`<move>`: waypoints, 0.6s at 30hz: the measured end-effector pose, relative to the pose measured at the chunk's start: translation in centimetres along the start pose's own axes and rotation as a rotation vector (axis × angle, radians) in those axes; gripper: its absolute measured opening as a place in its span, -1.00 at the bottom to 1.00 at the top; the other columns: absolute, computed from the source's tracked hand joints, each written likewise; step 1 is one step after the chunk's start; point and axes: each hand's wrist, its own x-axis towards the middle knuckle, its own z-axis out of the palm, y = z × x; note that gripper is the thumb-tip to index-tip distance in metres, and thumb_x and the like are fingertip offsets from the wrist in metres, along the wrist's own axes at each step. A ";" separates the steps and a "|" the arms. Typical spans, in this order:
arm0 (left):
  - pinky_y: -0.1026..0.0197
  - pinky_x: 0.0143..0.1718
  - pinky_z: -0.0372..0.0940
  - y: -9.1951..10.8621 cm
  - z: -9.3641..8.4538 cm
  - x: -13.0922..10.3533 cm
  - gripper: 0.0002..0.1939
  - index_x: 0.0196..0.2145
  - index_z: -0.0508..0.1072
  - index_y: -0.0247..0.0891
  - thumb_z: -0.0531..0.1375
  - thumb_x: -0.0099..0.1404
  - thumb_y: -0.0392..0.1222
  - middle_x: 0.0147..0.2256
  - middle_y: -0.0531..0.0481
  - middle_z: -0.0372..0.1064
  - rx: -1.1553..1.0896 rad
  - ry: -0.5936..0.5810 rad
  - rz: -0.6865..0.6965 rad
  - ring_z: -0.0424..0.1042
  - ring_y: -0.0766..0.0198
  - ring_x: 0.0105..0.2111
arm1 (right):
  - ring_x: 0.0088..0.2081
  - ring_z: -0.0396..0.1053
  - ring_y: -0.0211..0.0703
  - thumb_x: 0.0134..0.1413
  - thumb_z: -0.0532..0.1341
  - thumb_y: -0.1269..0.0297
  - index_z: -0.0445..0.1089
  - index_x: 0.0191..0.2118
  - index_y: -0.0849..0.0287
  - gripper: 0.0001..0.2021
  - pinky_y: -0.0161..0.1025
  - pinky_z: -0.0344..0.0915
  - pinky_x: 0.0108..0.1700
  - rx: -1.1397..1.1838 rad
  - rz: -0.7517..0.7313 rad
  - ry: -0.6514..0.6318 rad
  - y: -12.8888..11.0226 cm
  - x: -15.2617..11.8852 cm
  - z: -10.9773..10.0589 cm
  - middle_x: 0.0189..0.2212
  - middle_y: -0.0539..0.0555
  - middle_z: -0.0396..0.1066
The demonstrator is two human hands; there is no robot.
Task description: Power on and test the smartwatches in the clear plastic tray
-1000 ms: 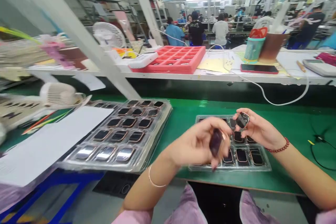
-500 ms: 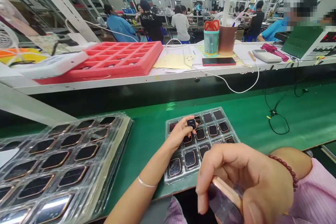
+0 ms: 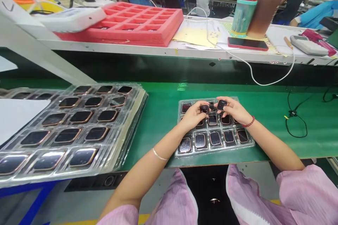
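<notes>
My left hand (image 3: 193,115) has its fingers closed on a dark square watch face (image 3: 204,109) with a rounded edge. Beside it, my right hand (image 3: 235,109) pinches a second watch face (image 3: 221,104) between thumb and fingers. Both hands are over the clear plastic tray (image 3: 191,151), which holds rows of similar dark faces with copper-coloured rims. The two held pieces are close together but apart. My fingers hide part of the tray's back rows.
A stack of clear trays (image 3: 132,126) filled with watch faces stands at the left, beside a white sheet (image 3: 21,116). On the shelf are a red foam tray (image 3: 169,30), a phone (image 3: 247,43) and cups. A black cable (image 3: 297,113) lies at the right.
My right hand has moved from close to the camera to the tray, still holding a watch face, and is now beside my left hand. The view has tilted down.
</notes>
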 end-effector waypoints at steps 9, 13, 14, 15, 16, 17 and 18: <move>0.32 -0.52 0.23 -0.8 -0.1 0.2 -0.71 -0.07 0.47 -0.31 0.23 0.26 -0.18 -0.32 -0.04 0.50 0.071 -0.014 -0.006 0.51 0.28 -0.45 | -0.35 0.52 -0.21 0.19 0.28 0.23 0.48 0.01 0.16 -0.71 -0.26 0.51 -0.33 -0.115 -0.026 0.022 1.0 -0.3 0.3 -0.17 0.13 0.59; 0.33 -0.53 0.24 0.3 -0.2 0.0 -0.54 0.01 0.42 -0.33 0.34 0.19 -0.15 -0.30 -0.08 0.50 -0.028 -0.041 -0.038 0.50 0.30 -0.46 | -0.47 0.41 -0.33 0.06 0.39 0.27 0.43 0.04 0.14 -0.60 -0.33 0.47 -0.41 0.015 0.012 -0.002 -0.3 -0.6 1.0 -0.23 0.06 0.58; 0.34 -0.52 0.25 1.0 -0.4 -0.5 -0.44 0.06 0.39 -0.32 0.39 0.13 -0.16 -0.26 -0.09 0.51 -0.085 -0.078 -0.042 0.51 0.30 -0.44 | -0.47 0.40 -0.36 -0.01 0.43 0.30 0.40 0.09 0.10 -0.50 -0.36 0.46 -0.43 0.098 0.030 -0.031 -1.2 -1.1 1.3 -0.19 0.05 0.56; 0.35 -0.52 0.27 2.0 -0.7 -1.4 -0.34 0.11 0.36 -0.29 0.44 0.07 -0.19 -0.20 -0.10 0.51 -0.147 -0.131 -0.043 0.53 0.29 -0.43 | -0.46 0.40 -0.38 -0.08 0.47 0.33 0.36 0.14 0.06 -0.39 -0.39 0.45 -0.44 0.183 0.048 -0.064 -2.3 -1.9 1.6 -0.15 0.03 0.55; 0.35 -0.51 0.29 3.1 -1.1 -2.5 -0.26 0.15 0.33 -0.24 0.46 0.04 -0.21 -0.15 -0.11 0.50 -0.201 -0.194 -0.040 0.54 0.29 -0.41 | -0.44 0.42 -0.38 -0.13 0.50 0.34 0.34 0.15 0.03 -0.33 -0.40 0.46 -0.43 0.252 0.056 -0.085 -3.6 -2.9 1.7 -0.12 0.02 0.53; 0.36 -0.52 0.29 4.1 -1.7 -3.8 -0.25 0.18 0.32 -0.21 0.47 0.06 -0.21 -0.12 -0.12 0.50 -0.234 -0.255 -0.037 0.54 0.31 -0.43 | -0.44 0.43 -0.38 -0.15 0.51 0.34 0.35 0.15 0.01 -0.31 -0.40 0.46 -0.42 0.289 0.050 -0.091 -4.9 -4.1 1.8 -0.12 0.02 0.52; 0.37 -0.55 0.27 5.1 -2.3 -5.2 -0.25 0.20 0.31 -0.17 0.46 0.09 -0.20 -0.13 -0.11 0.51 -0.246 -0.301 -0.028 0.52 0.35 -0.49 | -0.47 0.42 -0.39 -0.15 0.52 0.31 0.35 0.15 0.00 -0.32 -0.40 0.45 -0.44 0.295 0.035 -0.088 -6.2 -5.5 1.7 -0.13 0.02 0.52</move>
